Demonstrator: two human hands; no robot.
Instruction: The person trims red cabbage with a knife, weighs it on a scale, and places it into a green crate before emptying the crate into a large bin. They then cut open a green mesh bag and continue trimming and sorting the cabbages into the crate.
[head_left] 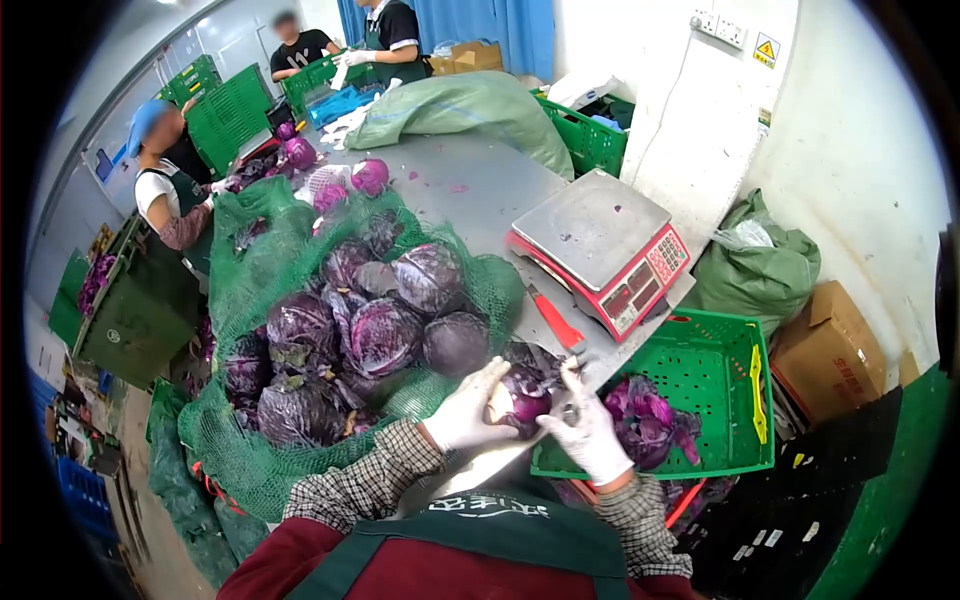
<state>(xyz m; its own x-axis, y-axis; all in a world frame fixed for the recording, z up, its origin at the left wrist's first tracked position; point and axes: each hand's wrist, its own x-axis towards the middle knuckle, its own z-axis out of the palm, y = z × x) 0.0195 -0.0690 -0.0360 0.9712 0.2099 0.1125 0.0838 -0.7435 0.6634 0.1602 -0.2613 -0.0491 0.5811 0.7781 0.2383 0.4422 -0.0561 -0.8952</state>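
Observation:
Both my hands wear white gloves and meet at a red cabbage (pixel 524 396) near the table's front edge. My left hand (pixel 468 408) grips its left side, where a pale patch shows. On the right side, my right hand (pixel 590 432) has its fingers and thumb closed at the dark outer leaves. Several more dark red cabbages (pixel 381 337) lie to the left in an opened green mesh sack (pixel 225 420). Just beyond my hands, a red-handled tool (pixel 556 318) rests on the table. Loose purple leaves (pixel 645 425) sit in a green crate (pixel 715 375) beside my right hand.
A red and white scale (pixel 600 245) stands on the metal table (pixel 450 185). A large green sack (pixel 470 115) lies across its far end. Peeled cabbages (pixel 370 177) are farther back. One person (pixel 170 190) works at the left; two others stand behind. A cardboard box (pixel 830 345) is at right.

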